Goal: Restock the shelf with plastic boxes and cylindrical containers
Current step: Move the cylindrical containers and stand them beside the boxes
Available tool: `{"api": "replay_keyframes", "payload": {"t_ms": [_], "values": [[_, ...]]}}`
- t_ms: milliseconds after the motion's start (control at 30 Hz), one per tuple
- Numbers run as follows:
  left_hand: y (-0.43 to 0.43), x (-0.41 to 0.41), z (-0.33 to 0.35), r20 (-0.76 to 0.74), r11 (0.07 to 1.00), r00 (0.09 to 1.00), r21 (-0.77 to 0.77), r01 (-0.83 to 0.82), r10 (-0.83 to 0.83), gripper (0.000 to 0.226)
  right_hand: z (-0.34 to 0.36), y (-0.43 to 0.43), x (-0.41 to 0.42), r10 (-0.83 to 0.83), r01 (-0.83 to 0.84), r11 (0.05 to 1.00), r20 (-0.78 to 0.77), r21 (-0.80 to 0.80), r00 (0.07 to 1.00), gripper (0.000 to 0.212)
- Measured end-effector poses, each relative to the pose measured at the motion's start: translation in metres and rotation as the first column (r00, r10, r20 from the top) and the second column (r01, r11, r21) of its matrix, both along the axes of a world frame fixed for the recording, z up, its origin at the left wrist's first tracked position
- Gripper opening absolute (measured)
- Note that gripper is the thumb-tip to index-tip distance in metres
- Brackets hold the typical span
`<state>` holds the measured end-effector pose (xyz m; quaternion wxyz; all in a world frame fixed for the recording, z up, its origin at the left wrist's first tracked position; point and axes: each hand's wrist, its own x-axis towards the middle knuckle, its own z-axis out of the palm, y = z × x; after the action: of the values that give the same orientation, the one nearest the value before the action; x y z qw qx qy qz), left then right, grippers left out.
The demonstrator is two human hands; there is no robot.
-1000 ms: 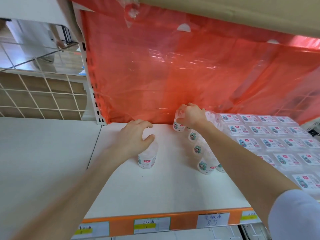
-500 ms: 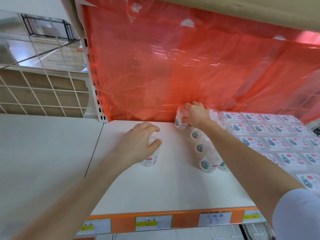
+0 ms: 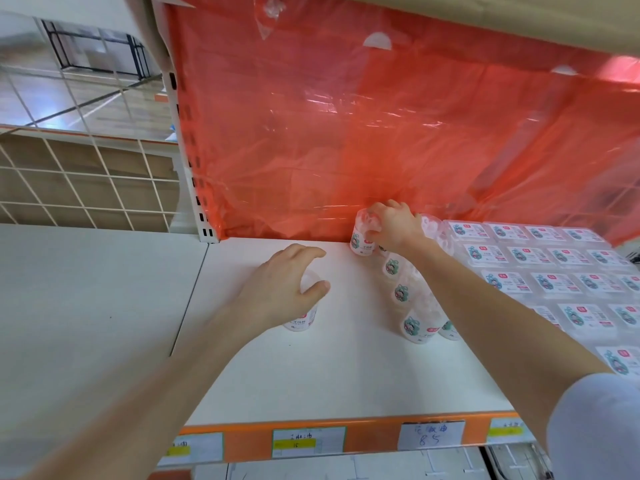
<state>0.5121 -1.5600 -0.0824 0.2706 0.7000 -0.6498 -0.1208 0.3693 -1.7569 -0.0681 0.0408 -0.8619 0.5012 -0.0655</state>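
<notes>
My left hand (image 3: 281, 289) grips the top of a clear cylindrical container (image 3: 302, 321) standing on the white shelf (image 3: 332, 372). At the back of the shelf, against the red plastic sheet, my right hand (image 3: 392, 226) grips another cylindrical container (image 3: 360, 241). A row of cylindrical containers (image 3: 414, 323) runs from there toward the front, partly hidden by my right forearm. Flat plastic boxes (image 3: 540, 268) with labels fill the shelf's right side in rows.
A red plastic sheet (image 3: 346, 133) hangs behind the shelf. The orange front edge (image 3: 370, 441) carries price labels. A white upright post (image 3: 183, 133) and a wire grid panel (image 3: 79, 181) stand to the left, above an adjoining white shelf (image 3: 86, 306).
My left hand slid its container slightly toward the back. My right hand stayed on the back container. The camera view shifted a little.
</notes>
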Motion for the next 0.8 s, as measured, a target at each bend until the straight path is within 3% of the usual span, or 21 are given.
{"api": "replay_keyframes", "payload": {"t_ms": [233, 400, 600, 800], "values": [[0.008, 0.006, -0.001, 0.04, 0.994, 0.998, 0.098, 0.042, -0.046, 0.074, -0.001, -0.003, -0.009, 0.021, -0.022, 1.0, 0.06, 0.02, 0.998, 0.045], [-0.001, 0.008, 0.005, 0.007, 0.995, 0.999, 0.091, 0.039, -0.04, 0.068, 0.004, 0.002, -0.024, -0.019, 0.018, 1.0, 0.095, 0.014, 0.995, 0.035], [-0.03, -0.008, 0.013, -0.016, 0.997, 0.997, 0.037, 0.074, -0.074, 0.061, 0.009, 0.018, -0.053, -0.095, 0.098, 0.995, 0.145, -0.018, 0.985, 0.04], [-0.067, -0.033, 0.014, -0.041, 0.997, 0.996, 0.002, 0.075, -0.075, 0.059, 0.008, 0.018, -0.078, -0.091, 0.093, 0.996, 0.095, -0.01, 0.991, 0.041]]}}
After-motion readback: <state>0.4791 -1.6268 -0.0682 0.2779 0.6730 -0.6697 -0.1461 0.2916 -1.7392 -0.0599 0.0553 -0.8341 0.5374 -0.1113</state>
